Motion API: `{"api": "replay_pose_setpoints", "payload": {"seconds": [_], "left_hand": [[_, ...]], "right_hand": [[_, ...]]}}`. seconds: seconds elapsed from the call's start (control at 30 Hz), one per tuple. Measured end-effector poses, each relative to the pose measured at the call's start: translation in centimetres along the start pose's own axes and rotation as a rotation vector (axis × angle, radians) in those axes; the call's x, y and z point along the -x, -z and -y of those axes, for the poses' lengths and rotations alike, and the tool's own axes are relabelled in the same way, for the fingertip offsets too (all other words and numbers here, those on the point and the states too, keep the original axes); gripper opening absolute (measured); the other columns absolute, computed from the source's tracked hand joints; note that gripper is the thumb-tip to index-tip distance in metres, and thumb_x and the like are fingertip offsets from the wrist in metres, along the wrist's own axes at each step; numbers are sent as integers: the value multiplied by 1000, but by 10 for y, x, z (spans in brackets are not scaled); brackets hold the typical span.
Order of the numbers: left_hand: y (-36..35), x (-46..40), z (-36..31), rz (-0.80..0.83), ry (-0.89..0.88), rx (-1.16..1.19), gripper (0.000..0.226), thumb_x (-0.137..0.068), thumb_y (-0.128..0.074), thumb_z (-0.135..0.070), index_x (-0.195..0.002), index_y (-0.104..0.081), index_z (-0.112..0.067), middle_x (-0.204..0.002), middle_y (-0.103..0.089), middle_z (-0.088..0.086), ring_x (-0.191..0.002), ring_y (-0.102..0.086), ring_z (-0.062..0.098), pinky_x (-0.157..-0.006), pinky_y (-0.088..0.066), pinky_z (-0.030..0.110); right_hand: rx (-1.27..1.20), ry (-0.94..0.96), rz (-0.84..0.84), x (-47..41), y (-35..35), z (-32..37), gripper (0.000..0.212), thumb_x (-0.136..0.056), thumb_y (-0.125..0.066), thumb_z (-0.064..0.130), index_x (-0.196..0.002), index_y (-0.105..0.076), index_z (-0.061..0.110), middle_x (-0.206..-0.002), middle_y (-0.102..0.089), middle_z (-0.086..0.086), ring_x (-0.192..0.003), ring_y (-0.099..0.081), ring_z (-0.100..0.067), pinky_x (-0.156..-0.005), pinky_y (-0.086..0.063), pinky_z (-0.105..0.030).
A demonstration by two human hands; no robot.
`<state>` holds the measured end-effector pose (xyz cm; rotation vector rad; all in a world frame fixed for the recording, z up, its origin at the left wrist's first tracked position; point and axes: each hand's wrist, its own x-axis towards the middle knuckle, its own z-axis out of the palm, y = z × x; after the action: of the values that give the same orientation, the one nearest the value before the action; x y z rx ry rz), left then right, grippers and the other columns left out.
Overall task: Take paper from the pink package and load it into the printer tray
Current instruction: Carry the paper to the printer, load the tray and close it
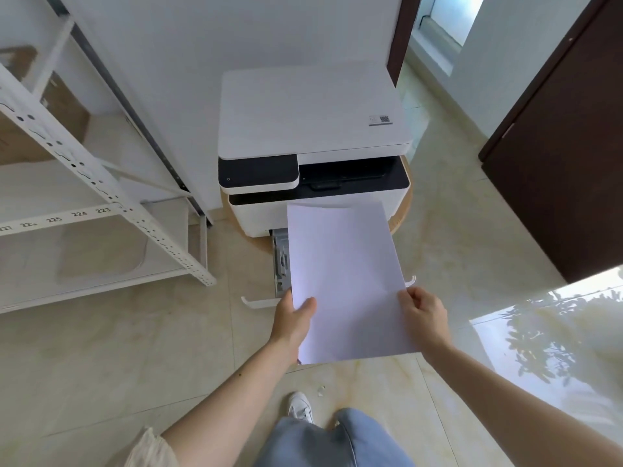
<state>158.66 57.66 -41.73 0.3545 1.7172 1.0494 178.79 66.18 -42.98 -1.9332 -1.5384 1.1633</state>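
A white and black printer [312,129] stands on a low round wooden stand against the wall. Its paper tray [281,261] is pulled out toward me at floor level, grey inside with a white front lip. I hold a stack of white paper [344,278] flat above the tray, covering most of it. My left hand [293,318] grips the stack's left edge near its lower corner, thumb on top. My right hand [423,313] grips the right edge. The pink package is not in view.
A white metal shelving rack [84,183] with numbered labels stands to the left, with brown cartons behind it. A dark wooden door [556,156] is at the right. The floor is glossy beige tile. My shoe [300,406] and jeans show below.
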Motion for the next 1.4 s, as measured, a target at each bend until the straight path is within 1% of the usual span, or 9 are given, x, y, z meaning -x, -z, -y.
{"api": "replay_pose_setpoints", "payload": {"seconds": [0.1,0.33,0.4,0.6,0.77,1.0,1.1,1.27,1.4], "left_hand": [[2,-2,11,4,41,13,24,-94,-50,-10,-113,-55,-24,-108,-65,-7,-91,-60,5,-75,-45,25],[8,-24,11,29,235,-26,24,-94,-55,-15,-118,-55,-18,-113,-64,4,-102,-62,29,-86,-52,42],[8,-30,9,34,287,-35,29,-93,-58,-20,-121,-54,-17,-120,-62,8,-107,-62,31,-87,-52,48],[7,-52,3,15,320,-2,41,-92,-62,-21,-128,-51,-8,-123,-61,14,-103,-63,33,-72,-53,39],[12,-68,2,60,329,7,28,-91,-64,-24,-113,-57,-9,-105,-67,11,-77,-66,25,-67,-53,38],[22,-88,4,45,327,58,16,-92,-61,-15,-101,-64,-2,-108,-70,19,-83,-67,31,-74,-55,40],[27,-98,3,-42,314,9,12,-92,-56,-4,-83,-63,-5,-98,-68,18,-79,-63,30,-61,-51,30],[29,-113,-9,-107,302,38,9,-91,-59,0,-97,-64,-6,-98,-66,16,-84,-63,30,-58,-51,31],[23,-128,-16,-123,303,30,27,-91,-60,-1,-118,-61,1,-112,-67,22,-86,-64,31,-62,-53,37]], "right_hand": [[27,-23,11,3,-7,-6,25,-91,-48,17,-69,-59,12,-59,-51,2,-62,-44,-19,-55,-34,-32],[139,-61,53,-8,-18,-8,26,-88,-46,13,-75,-61,-4,-65,-54,-9,-69,-44,-28,-56,-32,-34],[153,-60,63,-14,-21,-7,26,-87,-46,13,-72,-60,-3,-64,-53,-9,-69,-45,-29,-54,-32,-33],[170,-65,73,-33,-29,-2,27,-87,-45,13,-65,-59,9,-63,-52,-5,-73,-47,-29,-53,-33,-30],[160,-87,64,-47,-39,2,22,-88,-46,14,-78,-66,12,-75,-57,-9,-78,-49,-29,-65,-34,-28],[152,-155,55,-69,-49,10,25,-86,-47,12,-80,-67,-2,-71,-53,-13,-73,-48,-30,-57,-35,-30],[153,-147,43,-80,-55,18,27,-87,-47,11,-82,-66,-8,-70,-51,-15,-69,-45,-28,-57,-35,-31],[132,-181,57,-98,-59,31,24,-86,-50,18,-79,-69,5,-75,-55,-11,-74,-48,-30,-64,-37,-30],[-8,-270,93,-110,-55,26,30,-84,-60,34,-65,-63,11,-73,-55,-7,-72,-54,-29,-66,-52,-37]]}}
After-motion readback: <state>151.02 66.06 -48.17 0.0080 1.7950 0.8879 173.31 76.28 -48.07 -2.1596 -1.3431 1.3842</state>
